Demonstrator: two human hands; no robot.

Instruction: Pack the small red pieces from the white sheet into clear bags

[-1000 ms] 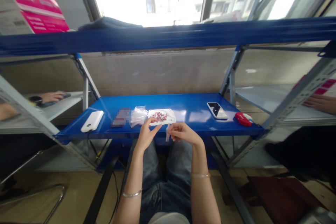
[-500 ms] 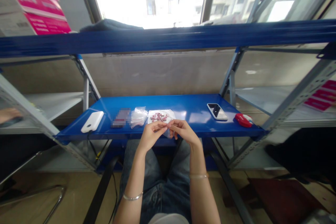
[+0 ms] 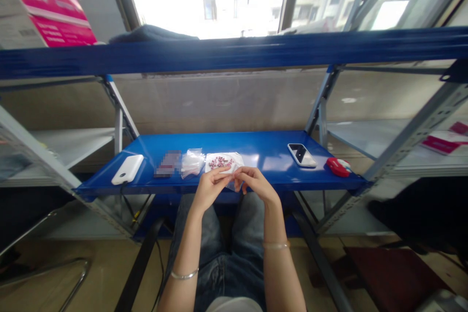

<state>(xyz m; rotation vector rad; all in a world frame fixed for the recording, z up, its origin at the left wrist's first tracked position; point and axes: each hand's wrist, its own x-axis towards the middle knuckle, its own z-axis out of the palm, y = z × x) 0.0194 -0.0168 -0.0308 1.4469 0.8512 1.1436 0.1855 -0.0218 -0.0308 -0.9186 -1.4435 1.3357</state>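
Note:
My left hand (image 3: 212,183) and my right hand (image 3: 254,181) meet at the front edge of the blue shelf (image 3: 263,139), fingertips pinched together. What they hold is too small to make out. Just beyond the fingers lies a white sheet (image 3: 237,158), carrying several small dark-red and pink pieces (image 3: 220,162) that look like beads. Part of a clear plastic bag (image 3: 231,185) shows below the fingertips. Left of the sheet is a pile of clear plastic bags (image 3: 193,162).
A white power bank (image 3: 127,169) with a cable lies at the shelf's left, near a blurred-out flat item (image 3: 168,164). To the right are a phone (image 3: 302,155) and a red-and-white object (image 3: 338,166). Metal posts (image 3: 413,131) flank the shelf, and a blue beam (image 3: 234,53) crosses above.
My hands stay pinched together, with only slight finger movement. The view has shifted a little. At the far left, another person's hand has mostly gone out of view.

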